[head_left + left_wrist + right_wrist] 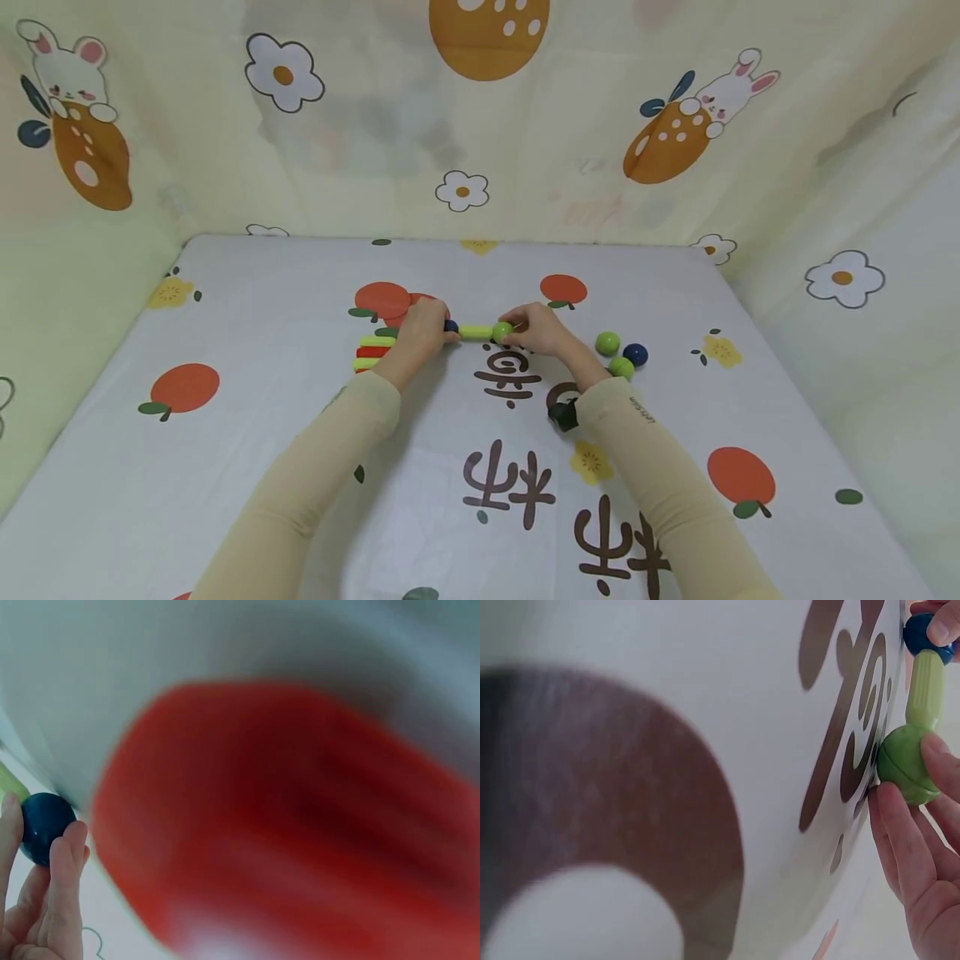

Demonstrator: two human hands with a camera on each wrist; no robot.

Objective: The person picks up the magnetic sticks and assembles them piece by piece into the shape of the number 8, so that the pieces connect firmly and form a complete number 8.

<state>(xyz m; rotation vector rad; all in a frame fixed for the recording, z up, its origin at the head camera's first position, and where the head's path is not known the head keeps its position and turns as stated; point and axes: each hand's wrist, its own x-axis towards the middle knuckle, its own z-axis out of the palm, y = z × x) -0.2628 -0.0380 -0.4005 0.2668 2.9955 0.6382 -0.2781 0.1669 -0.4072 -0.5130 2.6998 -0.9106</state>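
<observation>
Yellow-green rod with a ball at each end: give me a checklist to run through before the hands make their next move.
1. Left hand pinches the blue ball: ok.
2. Right hand pinches the green ball: ok.
3. Yellow-green rod meets both balls: ok in the right wrist view.
4. Joints firmly fixed: cannot tell; the pictures don't show how tightly they hold.
5. Spare rods in full view: not ok; the left arm partly hides them in the head view.
6. Spare balls on the table: ok, beyond the right hand.
</observation>
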